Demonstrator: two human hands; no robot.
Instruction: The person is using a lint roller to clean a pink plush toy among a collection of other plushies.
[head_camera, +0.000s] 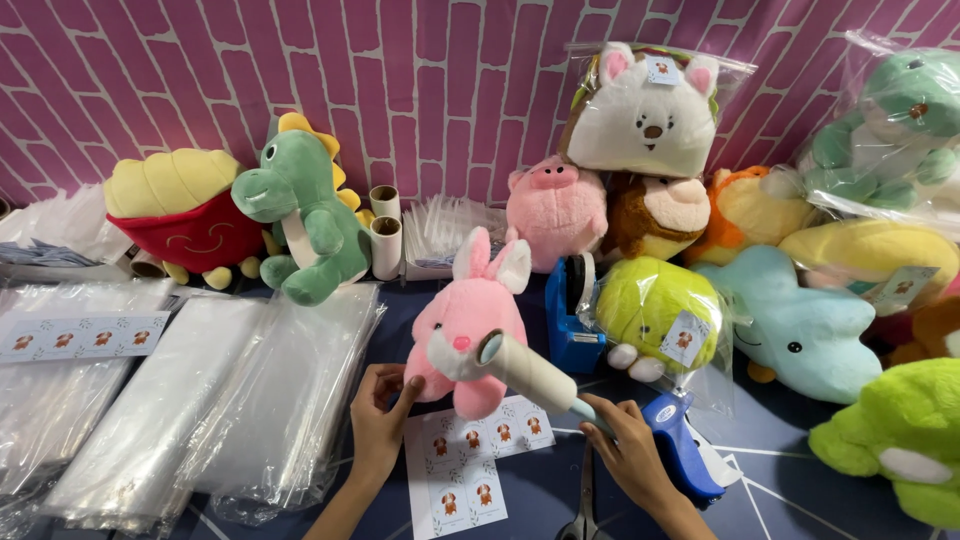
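Left hand (380, 415) curled, fingertips pinched together on something small, too tiny to make out; thumb just touching the pink plush rabbit (470, 325). Right hand (625, 445) clamped around the near end of a paper-wrapped roll (525, 372), cylinder angled up and left, hollow open end just beside the rabbit's face. Rabbit soft, fuzzy, upright, white inner ears, standing on the far edge of a white sticker sheet (465, 460) with small animal stickers, flat on the dark blue tabletop (800, 460). Scissors (585, 505) near edge, only handles and part of blades showing, cut off by the frame. Blue plastic handheld dispenser (685, 445) right of the right hand, partly hidden by the wrist. Blue tape dispenser (572, 320) behind the roll. Lime round plush in a clear bag (655, 310) with sticker, right of it. Left: glossy stacks of clear plastic bags (230, 400), crinkled, edges cut off. Far: green dinosaur plush (305, 215), red-and-yellow plush (185, 220), cardboard tubes (385, 235), pink pig plush (555, 210), bagged white plush (645, 110), light blue plush (800, 325). Pink brick-pattern wall (300, 70) behind.
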